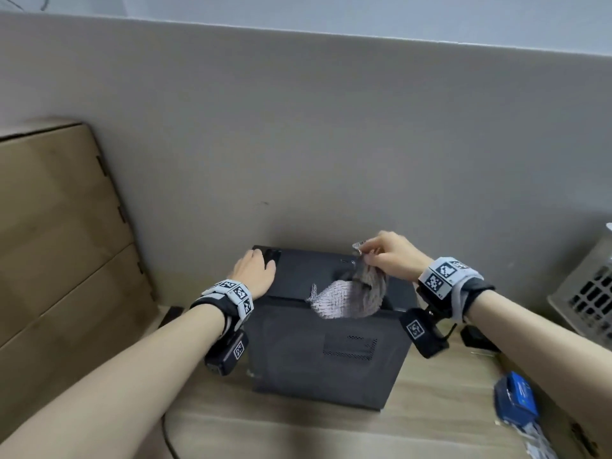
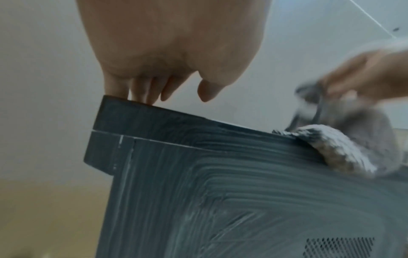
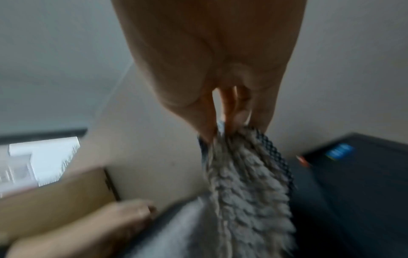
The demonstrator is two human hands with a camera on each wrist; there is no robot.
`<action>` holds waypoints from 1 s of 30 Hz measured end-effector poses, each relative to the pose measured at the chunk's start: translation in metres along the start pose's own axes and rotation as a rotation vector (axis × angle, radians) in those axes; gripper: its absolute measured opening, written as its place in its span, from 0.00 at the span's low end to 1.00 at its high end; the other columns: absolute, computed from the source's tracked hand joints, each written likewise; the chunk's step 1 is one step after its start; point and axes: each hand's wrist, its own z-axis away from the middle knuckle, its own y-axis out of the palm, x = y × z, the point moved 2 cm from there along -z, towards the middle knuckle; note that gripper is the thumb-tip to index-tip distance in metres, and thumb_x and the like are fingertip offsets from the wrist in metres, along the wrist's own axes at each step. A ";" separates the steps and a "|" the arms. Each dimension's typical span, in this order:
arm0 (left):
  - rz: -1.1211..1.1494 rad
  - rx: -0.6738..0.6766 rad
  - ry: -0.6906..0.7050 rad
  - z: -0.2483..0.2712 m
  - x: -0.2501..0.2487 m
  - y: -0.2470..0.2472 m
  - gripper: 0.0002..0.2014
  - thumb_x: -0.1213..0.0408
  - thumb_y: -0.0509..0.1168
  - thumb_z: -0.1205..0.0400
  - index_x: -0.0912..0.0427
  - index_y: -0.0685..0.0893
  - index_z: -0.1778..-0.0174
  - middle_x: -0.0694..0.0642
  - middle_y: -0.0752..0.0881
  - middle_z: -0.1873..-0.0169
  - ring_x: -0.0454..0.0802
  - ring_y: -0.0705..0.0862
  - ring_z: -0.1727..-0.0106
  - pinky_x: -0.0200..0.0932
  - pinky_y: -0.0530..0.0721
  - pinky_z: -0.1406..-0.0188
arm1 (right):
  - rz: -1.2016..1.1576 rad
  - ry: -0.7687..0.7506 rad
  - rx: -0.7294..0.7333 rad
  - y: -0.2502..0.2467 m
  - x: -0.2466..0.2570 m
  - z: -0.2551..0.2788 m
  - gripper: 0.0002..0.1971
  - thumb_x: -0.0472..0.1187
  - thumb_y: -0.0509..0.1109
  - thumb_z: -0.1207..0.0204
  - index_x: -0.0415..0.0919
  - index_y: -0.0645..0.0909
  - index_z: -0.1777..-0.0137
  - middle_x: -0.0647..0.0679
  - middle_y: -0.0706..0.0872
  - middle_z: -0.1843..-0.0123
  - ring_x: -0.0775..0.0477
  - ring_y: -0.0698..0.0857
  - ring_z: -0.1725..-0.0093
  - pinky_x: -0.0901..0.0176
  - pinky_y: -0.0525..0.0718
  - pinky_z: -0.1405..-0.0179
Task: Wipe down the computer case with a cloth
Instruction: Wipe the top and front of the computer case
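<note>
The black computer case (image 1: 326,352) stands on the wooden desk (image 1: 440,389) against the grey partition (image 1: 298,144). The left hand (image 1: 255,271), fingers extended, rests flat on the case's top left corner and steadies it. The right hand (image 1: 394,256) pinches the grey textured cloth (image 1: 347,298) by one edge, so it hangs over the top right edge. Judgement: bunch the cloth into the palm before wiping; a dangling cloth gives poor contact. Keep the left hand pressing down, and go lightly over the side vent (image 1: 351,347).
</note>
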 end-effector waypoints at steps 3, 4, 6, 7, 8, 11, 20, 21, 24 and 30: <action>0.080 -0.027 -0.091 0.006 0.010 -0.002 0.19 0.55 0.53 0.13 0.67 0.75 0.38 0.67 0.78 0.35 0.69 0.77 0.34 0.55 0.74 0.37 | 0.039 -0.022 0.198 0.046 0.001 0.010 0.17 0.55 0.67 0.19 0.41 0.85 0.45 0.49 0.76 0.46 0.43 0.75 0.40 0.53 0.75 0.40; 0.098 -0.035 -0.123 0.009 0.014 -0.003 0.19 0.55 0.53 0.13 0.67 0.76 0.39 0.68 0.79 0.36 0.69 0.78 0.35 0.54 0.74 0.39 | 0.066 -0.038 0.191 0.058 0.002 0.012 0.20 0.59 0.68 0.21 0.41 0.82 0.46 0.48 0.74 0.43 0.44 0.72 0.40 0.51 0.74 0.38; 0.160 -0.040 -0.170 0.012 0.025 -0.002 0.17 0.55 0.54 0.14 0.66 0.78 0.41 0.69 0.82 0.39 0.70 0.79 0.38 0.54 0.76 0.42 | 0.154 -0.123 0.114 0.079 0.009 0.016 0.21 0.59 0.72 0.25 0.44 0.80 0.42 0.50 0.72 0.40 0.48 0.67 0.41 0.52 0.74 0.37; 0.204 -0.037 -0.187 0.014 0.031 0.000 0.17 0.55 0.55 0.14 0.65 0.80 0.42 0.68 0.83 0.41 0.70 0.80 0.40 0.53 0.77 0.43 | 0.185 -0.184 0.069 0.086 0.015 0.020 0.19 0.54 0.72 0.26 0.45 0.79 0.40 0.52 0.72 0.40 0.49 0.67 0.42 0.51 0.77 0.39; 0.259 -0.037 -0.205 0.016 0.035 0.001 0.16 0.54 0.56 0.15 0.63 0.81 0.45 0.66 0.84 0.44 0.69 0.81 0.41 0.53 0.78 0.44 | 0.198 -0.226 0.037 0.092 0.020 0.023 0.16 0.49 0.72 0.26 0.48 0.80 0.39 0.54 0.73 0.41 0.50 0.68 0.42 0.49 0.80 0.42; 0.403 -0.023 -0.249 0.021 0.044 0.004 0.15 0.54 0.58 0.17 0.63 0.83 0.54 0.64 0.86 0.52 0.65 0.81 0.45 0.52 0.79 0.45 | 0.128 -0.252 -0.031 0.091 0.023 0.036 0.15 0.39 0.67 0.24 0.51 0.82 0.38 0.59 0.78 0.44 0.52 0.75 0.40 0.49 0.81 0.44; 0.732 0.050 -0.413 0.017 0.051 0.010 0.24 0.52 0.62 0.21 0.71 0.81 0.40 0.66 0.84 0.45 0.66 0.84 0.44 0.61 0.86 0.43 | -0.308 0.587 -0.363 0.023 -0.082 0.087 0.09 0.43 0.65 0.24 0.40 0.82 0.59 0.40 0.87 0.55 0.35 0.84 0.52 0.53 0.80 0.60; 0.738 0.070 -0.432 0.015 0.051 0.011 0.29 0.50 0.62 0.20 0.71 0.77 0.32 0.67 0.82 0.39 0.67 0.82 0.40 0.61 0.83 0.38 | -0.347 0.619 -0.347 0.023 -0.086 0.090 0.10 0.45 0.65 0.24 0.40 0.83 0.59 0.41 0.87 0.56 0.37 0.84 0.54 0.56 0.78 0.65; 0.733 0.109 -0.463 0.011 0.051 0.017 0.36 0.43 0.60 0.21 0.70 0.73 0.26 0.66 0.79 0.31 0.68 0.80 0.34 0.61 0.78 0.31 | -0.541 0.626 -0.255 0.041 -0.084 0.093 0.14 0.49 0.70 0.23 0.41 0.82 0.65 0.48 0.84 0.71 0.50 0.80 0.75 0.63 0.70 0.78; 0.671 0.199 -0.443 0.008 0.052 0.022 0.42 0.31 0.65 0.28 0.65 0.77 0.31 0.64 0.84 0.39 0.60 0.81 0.55 0.46 0.77 0.64 | -0.710 0.633 -0.165 0.054 -0.093 0.076 0.20 0.43 0.73 0.21 0.38 0.74 0.73 0.49 0.74 0.84 0.54 0.67 0.86 0.69 0.62 0.85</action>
